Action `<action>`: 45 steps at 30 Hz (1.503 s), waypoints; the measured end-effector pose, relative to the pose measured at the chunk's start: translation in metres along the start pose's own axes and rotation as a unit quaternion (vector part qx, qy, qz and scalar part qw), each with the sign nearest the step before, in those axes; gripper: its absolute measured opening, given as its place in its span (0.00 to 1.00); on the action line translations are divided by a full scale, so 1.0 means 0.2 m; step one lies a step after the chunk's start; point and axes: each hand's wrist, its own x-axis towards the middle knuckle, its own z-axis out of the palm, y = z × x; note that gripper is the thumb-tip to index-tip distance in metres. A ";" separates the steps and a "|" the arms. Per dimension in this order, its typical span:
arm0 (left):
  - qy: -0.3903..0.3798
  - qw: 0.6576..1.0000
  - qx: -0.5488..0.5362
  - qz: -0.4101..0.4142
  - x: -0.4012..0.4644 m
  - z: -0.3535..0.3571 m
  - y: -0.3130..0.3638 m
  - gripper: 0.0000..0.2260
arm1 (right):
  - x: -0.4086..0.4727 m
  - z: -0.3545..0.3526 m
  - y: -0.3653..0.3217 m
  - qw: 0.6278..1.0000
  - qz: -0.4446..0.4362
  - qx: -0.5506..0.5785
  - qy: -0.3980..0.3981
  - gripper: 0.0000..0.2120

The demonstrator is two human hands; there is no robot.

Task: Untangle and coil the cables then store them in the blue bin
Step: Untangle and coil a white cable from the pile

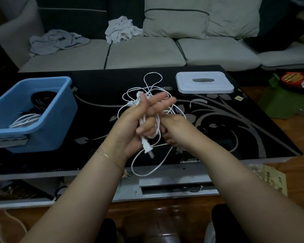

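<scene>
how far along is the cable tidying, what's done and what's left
Done: the blue bin already holds a black coil and a white coil. In hand: the left hand and right hand hold a white cable above the table, its plug hanging below; its loops are still tangled. Left: untangle and coil it, then put it in the bin. The white lid lies apart.

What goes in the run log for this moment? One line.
phase: untangling | left hand: holds white cable | right hand: on cable | blue bin: coiled cables inside
</scene>
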 end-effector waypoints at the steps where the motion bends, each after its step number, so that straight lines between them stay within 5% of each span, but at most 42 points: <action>1: 0.018 0.999 -0.022 0.015 0.01 -0.01 0.02 0.25 | 0.00 0.01 0.02 0.998 -0.014 -0.062 -0.002 0.22; 8: 0.146 0.986 0.055 0.055 0.02 -0.05 0.04 0.22 | -0.10 0.07 0.02 0.910 -0.104 -0.399 -0.030 0.16; 16: 0.183 0.946 0.256 0.071 0.01 0.01 0.03 0.10 | -0.12 0.08 -0.01 0.872 -0.139 -0.470 -0.009 0.15; 21: 0.186 0.840 0.505 0.069 0.02 -0.04 0.02 0.07 | -0.14 0.05 -0.03 0.861 -0.168 -0.480 0.010 0.12; 24: 0.138 0.774 0.616 0.045 0.02 -0.08 0.00 0.14 | -0.13 0.03 -0.03 0.837 -0.182 -0.517 0.014 0.12; 27: 0.104 0.746 0.658 0.008 0.03 -0.07 -0.02 0.27 | -0.13 0.03 -0.03 0.820 -0.190 -0.539 0.011 0.10; 30: 0.113 0.757 0.643 -0.007 0.03 -0.06 -0.02 0.32 | -0.13 0.02 -0.03 0.823 -0.182 -0.538 0.013 0.14; 37: 0.168 0.850 0.499 -0.006 0.05 -0.05 -0.02 0.23 | -0.11 -0.01 -0.03 0.824 -0.221 -0.521 0.012 0.12; 40: 0.175 0.915 0.363 0.007 0.04 -0.03 -0.02 0.09 | -0.11 -0.02 -0.02 0.841 -0.218 -0.495 0.012 0.12; 45: 0.233 0.964 0.114 0.060 0.07 -0.07 0.00 0.13 | -0.11 -0.03 -0.01 0.849 -0.201 -0.489 0.003 0.16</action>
